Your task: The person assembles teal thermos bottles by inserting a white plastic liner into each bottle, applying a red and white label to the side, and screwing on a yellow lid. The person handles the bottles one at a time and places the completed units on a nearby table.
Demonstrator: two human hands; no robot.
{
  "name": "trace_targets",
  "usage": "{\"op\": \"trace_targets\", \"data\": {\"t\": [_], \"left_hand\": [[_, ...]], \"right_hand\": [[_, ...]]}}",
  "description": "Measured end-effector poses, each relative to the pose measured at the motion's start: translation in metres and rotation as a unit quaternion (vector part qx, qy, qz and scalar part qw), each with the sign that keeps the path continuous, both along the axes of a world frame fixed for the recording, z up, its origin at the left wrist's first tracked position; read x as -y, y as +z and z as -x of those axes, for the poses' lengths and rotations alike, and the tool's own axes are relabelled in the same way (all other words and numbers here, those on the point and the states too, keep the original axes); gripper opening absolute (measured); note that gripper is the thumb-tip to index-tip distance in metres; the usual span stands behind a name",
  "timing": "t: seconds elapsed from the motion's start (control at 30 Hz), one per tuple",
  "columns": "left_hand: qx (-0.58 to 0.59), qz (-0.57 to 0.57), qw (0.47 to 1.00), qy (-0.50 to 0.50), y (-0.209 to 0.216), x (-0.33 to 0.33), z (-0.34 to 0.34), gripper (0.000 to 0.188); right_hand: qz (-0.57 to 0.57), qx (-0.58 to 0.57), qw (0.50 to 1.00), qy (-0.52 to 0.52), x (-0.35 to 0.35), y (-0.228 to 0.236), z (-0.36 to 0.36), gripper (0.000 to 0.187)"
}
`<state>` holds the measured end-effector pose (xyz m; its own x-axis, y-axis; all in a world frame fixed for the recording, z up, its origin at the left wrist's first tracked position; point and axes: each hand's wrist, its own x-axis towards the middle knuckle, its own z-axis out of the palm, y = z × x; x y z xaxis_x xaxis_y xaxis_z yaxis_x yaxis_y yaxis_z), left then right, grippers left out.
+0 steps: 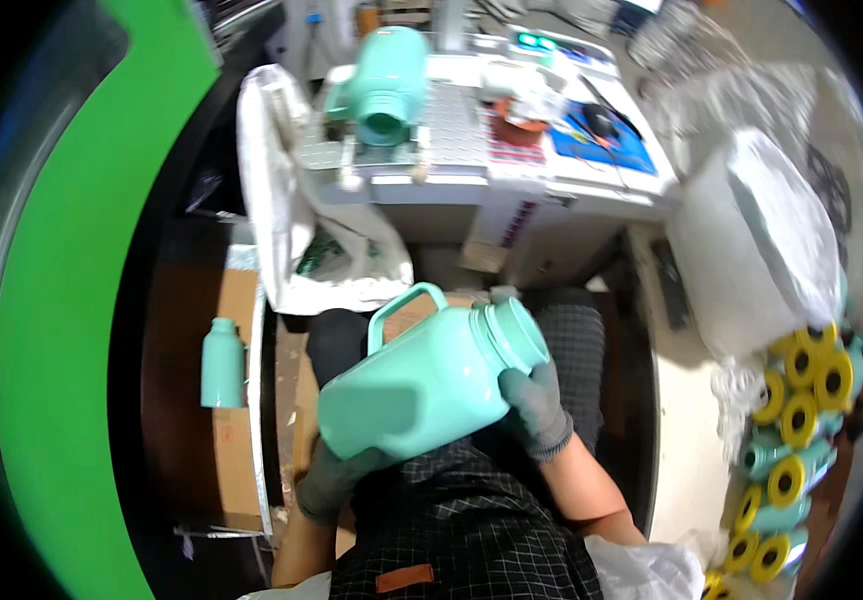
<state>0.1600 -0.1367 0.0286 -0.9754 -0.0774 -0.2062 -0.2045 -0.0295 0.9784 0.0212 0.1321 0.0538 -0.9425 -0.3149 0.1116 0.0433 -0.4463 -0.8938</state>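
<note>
We grip jug (427, 385): right hand (539, 410) clamped by neck, left hand (340, 480) clasping base; second jug (392, 72) near left edge of counter (452, 188).

Tilted mint-green handled jug (417, 385)

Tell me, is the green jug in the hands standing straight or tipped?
Tipped: the green jug slants, its base by the left hand and its neck higher in the picture, by the right hand.
</note>
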Motion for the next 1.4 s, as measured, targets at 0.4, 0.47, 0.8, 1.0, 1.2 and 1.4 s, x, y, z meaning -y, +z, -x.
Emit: {"op": "trace_targets", "data": {"t": [0.4, 0.47, 0.8, 1.0, 1.2, 1.4], "left_hand": [[-0.432, 0.239, 0.814, -0.306, 0.090, -0.125, 0.099, 0.098], [-0.332, 0.297, 0.813, -0.376, 0.096, -0.126, 0.098, 0.098], [-0.327, 0.335, 0.774, -0.426, 0.065, -0.173, 0.083, 0.103], [-0.320, 0.370, 0.760, -0.427, 0.071, -0.167, 0.079, 0.095], [-0.294, 0.262, 0.882, -0.259, 0.085, -0.080, 0.085, 0.075], [-0.313, 0.311, 0.841, -0.311, 0.093, -0.099, 0.071, 0.076]], "right_hand": [[0.009, 0.104, 0.994, 0.008, -0.081, 0.005, -0.079, 0.100], [0.099, 0.049, 0.987, -0.119, -0.099, 0.020, -0.092, 0.059], [-0.646, -0.289, 0.638, 0.304, -0.105, 0.095, -0.068, 0.021], [-0.578, -0.388, 0.656, 0.291, -0.113, 0.073, -0.060, 0.019], [-0.428, -0.309, 0.830, -0.181, -0.134, 0.097, -0.086, 0.005], [-0.356, -0.354, 0.833, -0.234, -0.029, 0.052, 0.006, 0.059]]}}
